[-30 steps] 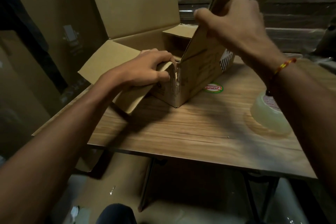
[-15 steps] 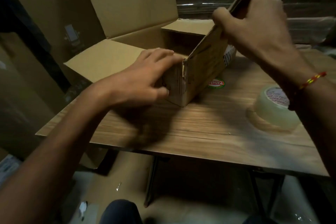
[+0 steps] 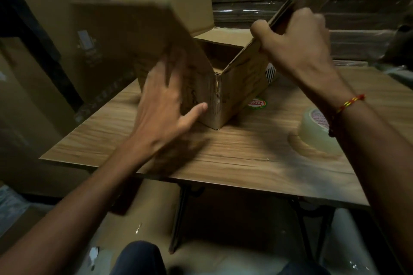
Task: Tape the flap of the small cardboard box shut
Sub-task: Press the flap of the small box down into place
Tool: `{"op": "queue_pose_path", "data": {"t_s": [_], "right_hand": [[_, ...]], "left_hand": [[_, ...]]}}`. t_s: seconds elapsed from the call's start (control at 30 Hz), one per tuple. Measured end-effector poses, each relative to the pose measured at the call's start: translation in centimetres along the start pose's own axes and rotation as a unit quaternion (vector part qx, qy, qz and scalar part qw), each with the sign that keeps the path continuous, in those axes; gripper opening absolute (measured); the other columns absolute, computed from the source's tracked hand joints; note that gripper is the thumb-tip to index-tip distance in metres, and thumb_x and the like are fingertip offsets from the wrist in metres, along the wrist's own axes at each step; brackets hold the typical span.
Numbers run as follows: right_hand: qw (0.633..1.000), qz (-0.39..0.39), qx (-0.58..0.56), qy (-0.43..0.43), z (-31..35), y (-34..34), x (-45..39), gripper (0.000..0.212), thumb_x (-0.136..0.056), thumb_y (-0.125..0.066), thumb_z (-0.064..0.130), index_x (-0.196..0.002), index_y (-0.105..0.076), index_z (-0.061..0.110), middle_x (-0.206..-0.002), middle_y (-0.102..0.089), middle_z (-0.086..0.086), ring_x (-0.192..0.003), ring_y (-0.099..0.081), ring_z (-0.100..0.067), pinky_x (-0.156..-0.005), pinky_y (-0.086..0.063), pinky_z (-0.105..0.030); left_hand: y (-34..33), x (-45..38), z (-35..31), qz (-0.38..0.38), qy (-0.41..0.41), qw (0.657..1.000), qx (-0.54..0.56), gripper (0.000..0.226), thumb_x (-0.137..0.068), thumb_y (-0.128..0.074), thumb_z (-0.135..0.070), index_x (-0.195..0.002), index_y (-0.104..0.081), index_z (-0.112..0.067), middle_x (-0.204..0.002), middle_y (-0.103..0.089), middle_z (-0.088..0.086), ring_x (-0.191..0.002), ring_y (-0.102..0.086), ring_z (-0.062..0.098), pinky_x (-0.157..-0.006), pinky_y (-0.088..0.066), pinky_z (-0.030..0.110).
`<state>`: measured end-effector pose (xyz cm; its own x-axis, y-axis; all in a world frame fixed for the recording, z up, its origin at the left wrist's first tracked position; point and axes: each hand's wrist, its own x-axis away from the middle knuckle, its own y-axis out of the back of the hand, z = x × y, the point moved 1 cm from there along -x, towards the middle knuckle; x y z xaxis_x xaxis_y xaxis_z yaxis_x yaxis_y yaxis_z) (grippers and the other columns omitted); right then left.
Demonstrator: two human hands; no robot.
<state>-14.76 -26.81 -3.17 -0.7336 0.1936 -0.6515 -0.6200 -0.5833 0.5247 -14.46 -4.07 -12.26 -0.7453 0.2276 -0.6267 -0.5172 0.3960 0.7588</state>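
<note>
The right hand is curled tight around the edge of the right-hand brown cardboard flap, thumb on the near face and fingers wrapped behind, holding it tilted up and outward. The left hand is spread flat, fingers straight and thumb out, palm pressed against the underside of the blurred left-hand cardboard flap, which stands raised over the opening. Both forearms reach forward from low in the view, the right wrist wearing a red and yellow thread band. The small brown corrugated cardboard box sits corner-on towards the person near the middle of the pale wood-grain table, its top open and its back flap upright. It looks light and likely to slide if pushed from one side, so a steadying hand seems wise; the flaps look stiff but will crease along their folds, and are best taken at their free edges. A clear roll of packing tape lies flat on the table to the right, untouched, well apart from the box, and a round red and green sticker shows just beside the box's base.
</note>
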Motion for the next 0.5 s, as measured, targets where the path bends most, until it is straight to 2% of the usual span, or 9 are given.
{"op": "queue_pose_path", "data": {"t_s": [0.07, 0.13, 0.2, 0.3, 0.4, 0.5], "right_hand": [[1.0, 0.008, 0.002, -0.001, -0.1, 0.0, 0.0, 0.049, -0.088, -0.052, 0.052, -0.081, -0.073, 0.008, -0.068, -0.063, 0.003, -0.061, -0.059, -0.012, -0.057, -0.048, -0.029], [1.0, 0.013, 0.0, -0.006, -0.1, 0.0, 0.0, 0.051, -0.087, -0.051, 0.053, -0.082, -0.073, 0.007, -0.078, -0.07, -0.004, -0.072, -0.066, -0.021, -0.07, -0.057, -0.041], [1.0, 0.011, -0.001, -0.009, -0.1, 0.1, -0.1, 0.05, -0.086, -0.052, 0.053, -0.081, -0.072, 0.008, -0.082, -0.072, -0.005, -0.078, -0.069, -0.025, -0.077, -0.057, -0.043], [1.0, 0.007, -0.001, -0.002, 0.0, 0.0, -0.5, 0.047, -0.085, -0.052, 0.053, -0.079, -0.072, 0.011, -0.082, -0.072, -0.005, -0.079, -0.07, -0.024, -0.081, -0.058, -0.046], [1.0, 0.0, -0.011, 0.019, 0.7, -0.7, -1.1, 0.049, -0.087, -0.051, 0.052, -0.083, -0.072, 0.007, -0.085, -0.074, -0.008, -0.079, -0.071, -0.024, -0.081, -0.059, -0.047], [0.998, -0.01, 0.002, 0.06, 1.4, -2.1, -2.0, 0.052, -0.092, -0.049, 0.052, -0.085, -0.071, 0.006, -0.085, -0.074, -0.008, -0.075, -0.07, -0.022, -0.076, -0.059, -0.044]], "left_hand": [[-1.6, -2.5, 0.1, 0.02, -0.026, 0.999, 0.013, 0.101, -0.082, -0.05, -0.072, -0.156, 0.001, -0.026, -0.165, 0.003, 0.016, -0.151, -0.005, 0.034, -0.121, -0.011, 0.057], [-3.4, -4.1, -0.1, 0.047, -0.024, 0.998, 0.041, 0.102, -0.08, -0.048, -0.076, -0.156, 0.001, -0.03, -0.166, 0.01, 0.009, -0.152, 0.005, 0.031, -0.12, -0.005, 0.06], [-4.7, -4.6, -0.6, 0.05, -0.011, 0.995, 0.086, 0.097, -0.079, -0.052, -0.075, -0.156, -0.012, -0.03, -0.167, 0.001, 0.007, -0.152, 0.009, 0.028, -0.119, -0.008, 0.062], [-5.5, -4.7, -0.5, 0.011, -0.015, 0.994, 0.106, 0.084, -0.078, -0.057, -0.073, -0.146, -0.036, -0.027, -0.162, -0.02, 0.008, -0.152, 0.004, 0.028, -0.119, -0.014, 0.059], [-5.6, -4.6, -0.3, -0.016, -0.025, 0.996, 0.087, 0.078, -0.078, -0.058, -0.071, -0.139, -0.044, -0.024, -0.153, -0.036, 0.008, -0.151, -0.006, 0.028, -0.119, -0.019, 0.054], [-5.8, -4.6, -0.5, -0.039, -0.019, 0.996, 0.076, 0.075, -0.077, -0.058, -0.071, -0.134, -0.049, -0.023, -0.146, -0.043, 0.006, -0.149, -0.014, 0.028, -0.119, -0.024, 0.048]]}}
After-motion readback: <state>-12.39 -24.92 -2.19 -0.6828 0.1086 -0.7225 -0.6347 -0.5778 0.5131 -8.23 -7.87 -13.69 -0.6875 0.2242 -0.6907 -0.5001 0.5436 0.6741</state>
